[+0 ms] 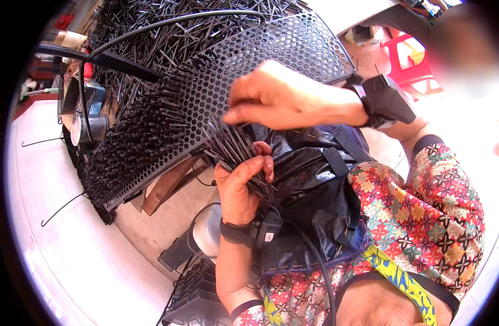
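My left hand point(239, 179) is closed around a bundle of thin black sticks point(230, 142), held upright just in front of a black perforated board point(293, 41). Above the bundle hovers my right hand point(266, 98), fingers curled together in a pinch; whatever lies between its fingertips is too small or hidden to tell. Over the left part of the board, many similar sticks point(146, 122) stand packed in the holes, while the holes on its right part show bare. Both my wrists wear black bands with small devices.
Behind the board lies a large heap of loose black sticks point(168, 43). A black cable point(179, 20) arches over it. At the left are a metal can point(89, 130) and a box. Dark crates point(195, 293) stand below. Another person is near a red plastic stool point(410, 62).
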`<action>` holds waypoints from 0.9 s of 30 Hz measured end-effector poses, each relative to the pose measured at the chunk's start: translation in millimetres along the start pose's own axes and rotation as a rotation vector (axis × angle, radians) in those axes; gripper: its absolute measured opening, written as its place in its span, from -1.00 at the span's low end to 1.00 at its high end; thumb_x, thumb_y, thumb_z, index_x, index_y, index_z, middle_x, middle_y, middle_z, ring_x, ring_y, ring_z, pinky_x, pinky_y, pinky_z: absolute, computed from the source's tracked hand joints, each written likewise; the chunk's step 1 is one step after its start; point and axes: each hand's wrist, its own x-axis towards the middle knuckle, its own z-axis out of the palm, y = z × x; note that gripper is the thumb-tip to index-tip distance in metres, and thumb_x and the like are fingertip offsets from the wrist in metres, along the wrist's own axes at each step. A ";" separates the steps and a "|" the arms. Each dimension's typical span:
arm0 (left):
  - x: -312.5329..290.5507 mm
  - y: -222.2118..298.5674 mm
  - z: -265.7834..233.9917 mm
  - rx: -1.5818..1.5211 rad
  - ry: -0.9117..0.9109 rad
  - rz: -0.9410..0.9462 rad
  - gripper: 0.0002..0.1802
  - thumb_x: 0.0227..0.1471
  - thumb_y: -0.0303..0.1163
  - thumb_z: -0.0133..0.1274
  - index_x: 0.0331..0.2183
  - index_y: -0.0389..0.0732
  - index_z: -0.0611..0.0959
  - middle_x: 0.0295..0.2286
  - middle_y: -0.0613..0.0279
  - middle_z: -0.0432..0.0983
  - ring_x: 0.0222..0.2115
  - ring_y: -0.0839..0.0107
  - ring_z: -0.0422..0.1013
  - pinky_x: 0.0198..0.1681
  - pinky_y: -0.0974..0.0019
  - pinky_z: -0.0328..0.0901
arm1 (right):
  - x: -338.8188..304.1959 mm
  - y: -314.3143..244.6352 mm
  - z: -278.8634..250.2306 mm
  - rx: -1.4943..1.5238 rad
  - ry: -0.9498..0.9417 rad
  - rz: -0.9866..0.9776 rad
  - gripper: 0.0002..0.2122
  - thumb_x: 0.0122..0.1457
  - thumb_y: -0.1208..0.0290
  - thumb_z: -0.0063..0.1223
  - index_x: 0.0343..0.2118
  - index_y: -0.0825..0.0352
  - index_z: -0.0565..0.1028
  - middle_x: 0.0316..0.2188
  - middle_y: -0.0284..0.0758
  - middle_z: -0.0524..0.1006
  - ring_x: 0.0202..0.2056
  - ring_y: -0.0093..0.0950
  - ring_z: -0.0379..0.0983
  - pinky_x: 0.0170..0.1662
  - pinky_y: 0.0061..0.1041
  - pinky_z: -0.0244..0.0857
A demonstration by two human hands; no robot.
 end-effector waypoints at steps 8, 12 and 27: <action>-2.2 -0.2 9.0 0.084 -0.001 0.130 -0.82 -0.22 -0.56 -0.03 -0.42 -0.37 0.46 -0.57 0.13 0.41 -0.63 0.41 0.34 -0.61 0.43 0.27 | -26.1 -2.3 27.1 0.422 -0.088 0.260 -0.80 -0.05 0.46 0.06 -0.42 0.51 0.42 -0.61 -0.25 0.47 -0.53 -0.61 0.38 -0.47 -0.60 0.28; -1.7 -2.4 13.4 0.101 0.026 0.137 -0.83 -0.19 -0.56 -0.06 -0.41 -0.38 0.46 -0.57 0.11 0.42 -0.62 0.38 0.35 -0.59 0.41 0.29 | -28.6 -1.8 25.4 0.493 0.016 0.394 -0.90 -0.05 0.52 0.01 -0.52 0.47 0.43 -0.64 -0.30 0.45 -0.57 -0.61 0.37 -0.51 -0.59 0.26; -3.7 -2.7 -0.1 -0.059 0.187 0.040 -0.79 -0.17 -0.57 -0.02 -0.36 -0.34 0.43 -0.48 0.22 0.42 -0.49 0.42 0.39 -0.54 0.37 0.34 | 39.4 22.7 2.8 0.364 0.639 -0.112 -0.90 0.04 0.52 -0.05 -0.39 0.43 0.42 -0.59 -0.34 0.48 -0.56 -0.62 0.45 -0.49 -0.71 0.35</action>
